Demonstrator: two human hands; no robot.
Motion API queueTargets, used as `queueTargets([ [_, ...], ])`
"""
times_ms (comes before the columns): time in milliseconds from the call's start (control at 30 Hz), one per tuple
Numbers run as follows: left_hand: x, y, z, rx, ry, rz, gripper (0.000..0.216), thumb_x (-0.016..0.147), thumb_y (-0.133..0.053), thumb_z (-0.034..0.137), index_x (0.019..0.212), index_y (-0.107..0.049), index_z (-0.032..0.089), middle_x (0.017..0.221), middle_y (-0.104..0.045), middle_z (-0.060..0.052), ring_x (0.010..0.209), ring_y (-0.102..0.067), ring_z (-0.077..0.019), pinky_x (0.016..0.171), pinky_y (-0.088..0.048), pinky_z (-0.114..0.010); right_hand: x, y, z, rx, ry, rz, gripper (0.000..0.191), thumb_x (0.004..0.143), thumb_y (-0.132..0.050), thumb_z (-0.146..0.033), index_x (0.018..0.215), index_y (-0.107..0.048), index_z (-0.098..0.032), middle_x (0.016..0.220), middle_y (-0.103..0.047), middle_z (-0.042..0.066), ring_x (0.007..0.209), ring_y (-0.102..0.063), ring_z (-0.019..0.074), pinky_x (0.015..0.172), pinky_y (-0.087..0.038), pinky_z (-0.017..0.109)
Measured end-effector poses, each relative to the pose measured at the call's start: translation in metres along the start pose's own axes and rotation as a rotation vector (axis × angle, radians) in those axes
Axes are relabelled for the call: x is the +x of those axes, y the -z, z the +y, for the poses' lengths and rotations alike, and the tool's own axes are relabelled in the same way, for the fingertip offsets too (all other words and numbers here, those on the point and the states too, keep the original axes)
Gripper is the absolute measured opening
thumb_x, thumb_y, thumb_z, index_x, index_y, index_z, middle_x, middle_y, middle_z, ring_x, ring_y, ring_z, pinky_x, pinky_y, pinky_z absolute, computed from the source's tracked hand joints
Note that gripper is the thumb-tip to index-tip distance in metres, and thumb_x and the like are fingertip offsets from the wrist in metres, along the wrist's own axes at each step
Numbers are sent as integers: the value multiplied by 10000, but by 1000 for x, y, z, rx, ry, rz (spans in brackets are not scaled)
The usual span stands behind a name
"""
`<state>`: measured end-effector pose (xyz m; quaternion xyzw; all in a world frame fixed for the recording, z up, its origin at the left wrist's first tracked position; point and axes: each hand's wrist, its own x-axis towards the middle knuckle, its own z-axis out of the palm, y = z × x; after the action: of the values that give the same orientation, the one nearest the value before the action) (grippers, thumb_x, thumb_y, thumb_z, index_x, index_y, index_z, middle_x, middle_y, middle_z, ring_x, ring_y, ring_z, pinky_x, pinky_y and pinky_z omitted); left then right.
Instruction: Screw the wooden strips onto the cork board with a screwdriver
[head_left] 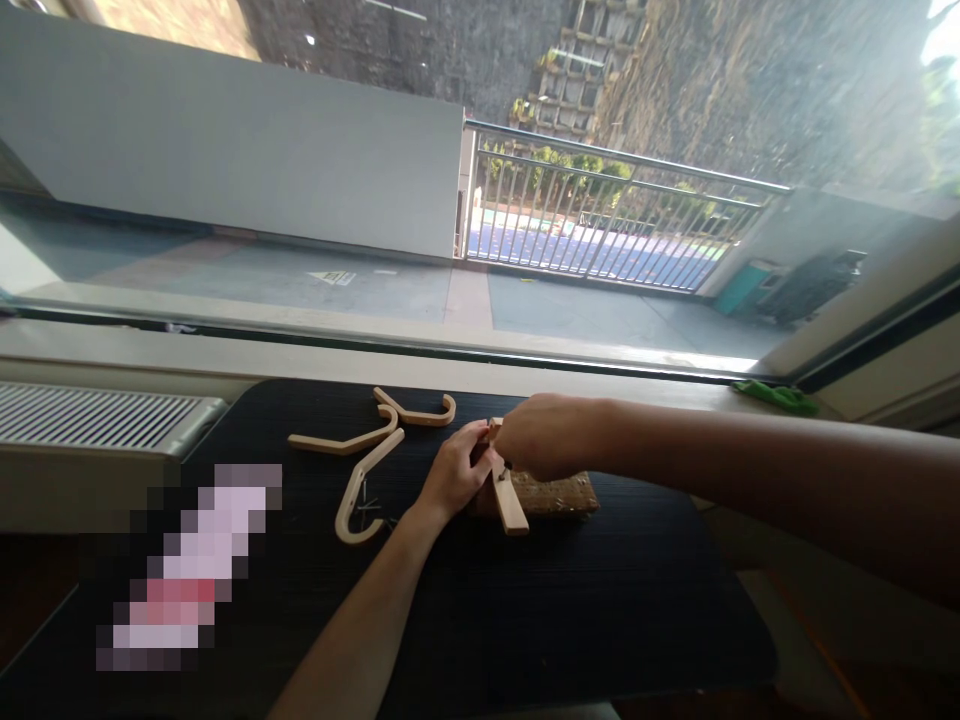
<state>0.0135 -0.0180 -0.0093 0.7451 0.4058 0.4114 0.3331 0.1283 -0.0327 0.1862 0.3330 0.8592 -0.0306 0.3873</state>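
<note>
A pale wooden hook (511,508) lies across a brown, rough-surfaced block (562,494) on the dark table. My left hand (456,472) grips the hook's upper part from the left, fingers closed on it. Over the same end, my right hand (536,437) is closed in a fist. A small dark bit shows below its fingers, close to a dark screw in the hook; what the fist holds is hidden. Left of my hands lie three more wooden hooks: one at the back (420,415), one beside it (345,443) and a nearer one (352,495). Loose screws (367,506) lie inside the nearest hook's curve.
The black table (600,620) reaches a window sill (315,358) at the back. A white radiator (105,418) stands at the left. A green cloth (776,396) rests on the sill at right. A blurred, pinkish item (202,550) lies on the table's left side.
</note>
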Motion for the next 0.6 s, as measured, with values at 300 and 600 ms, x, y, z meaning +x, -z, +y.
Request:
queueTargets([
  [300, 0, 2, 5, 11, 3, 16, 331, 858, -549, 173, 1175, -639, 140, 1295, -640, -151, 1207, -599, -275, 1068, -461, -428, -3, 8, -9, 92, -152, -37, 198, 872, -556, -151, 959, -729, -115, 905, -711, 106, 726, -629, 199, 550, -399, 282],
  [600, 0, 2, 6, 8, 2, 13, 311, 857, -543, 181, 1150, -641, 139, 1257, -657, -148, 1157, -624, -269, 1044, -480, -419, 0, 14, -7, 110, -137, -92, 233, 879, -543, -114, 1020, -725, -81, 924, -711, 122, 704, -609, 185, 569, -412, 281],
])
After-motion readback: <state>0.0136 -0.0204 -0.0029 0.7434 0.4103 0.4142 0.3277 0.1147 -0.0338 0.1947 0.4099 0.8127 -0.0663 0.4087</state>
